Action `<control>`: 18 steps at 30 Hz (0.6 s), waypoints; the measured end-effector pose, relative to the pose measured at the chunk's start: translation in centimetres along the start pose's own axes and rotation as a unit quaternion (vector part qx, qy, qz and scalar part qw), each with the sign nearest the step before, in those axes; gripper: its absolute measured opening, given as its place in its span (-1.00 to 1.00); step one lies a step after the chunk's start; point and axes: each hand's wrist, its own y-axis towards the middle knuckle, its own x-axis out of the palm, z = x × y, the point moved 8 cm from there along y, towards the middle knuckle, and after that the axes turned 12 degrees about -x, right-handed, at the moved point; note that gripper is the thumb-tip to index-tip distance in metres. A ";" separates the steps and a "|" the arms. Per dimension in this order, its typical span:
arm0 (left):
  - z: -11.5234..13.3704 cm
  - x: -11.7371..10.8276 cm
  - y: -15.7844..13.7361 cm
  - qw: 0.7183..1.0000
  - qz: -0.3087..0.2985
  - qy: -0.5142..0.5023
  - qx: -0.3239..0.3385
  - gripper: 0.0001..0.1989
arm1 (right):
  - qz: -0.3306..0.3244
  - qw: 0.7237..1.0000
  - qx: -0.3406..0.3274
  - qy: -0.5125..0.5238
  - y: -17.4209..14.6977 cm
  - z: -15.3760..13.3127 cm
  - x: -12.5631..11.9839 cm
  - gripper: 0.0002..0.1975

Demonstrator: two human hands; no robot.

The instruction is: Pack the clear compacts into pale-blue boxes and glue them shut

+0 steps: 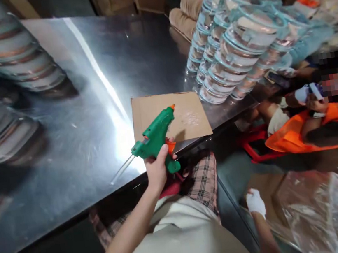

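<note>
My left hand [157,170] is wrapped around the handle of a green hot glue gun [156,133], beside its orange trigger. The gun's orange nozzle points up and to the right, and a clear glue stick [122,169] juts from its back. Beneath the nozzle a flat piece of cardboard [191,103] lies at the table's front edge, with shiny whitish marks on it. Down at the right, my right hand [255,204] wears a white glove that leaves the fingertips bare. It is at the edge of a cardboard box [265,184]; its finger grip is unclear.
Stacks of clear round containers with blue rims [226,65] stand on the right of the metal table [95,132]. Blurred stacks [30,64] stand at left. Clear plastic wrap [309,201] covers the box at lower right. A co-worker in orange [291,137] sits at right.
</note>
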 end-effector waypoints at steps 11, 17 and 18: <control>-0.1 -1.1 -2.0 0.991 0.018 0.120 0.053 -0.48 | -0.041 0.868 -0.416 0.267 2.3 -33.3 7.1 -0.74; 0.5 -2.6 -2.0 0.982 0.039 0.163 0.089 -0.46 | -0.019 0.873 -0.404 0.271 1.3 -35.2 8.8 -0.74; 0.6 -2.7 -1.9 0.980 0.039 0.170 0.094 -0.46 | -0.014 0.875 -0.408 0.259 1.2 -35.2 8.6 -0.74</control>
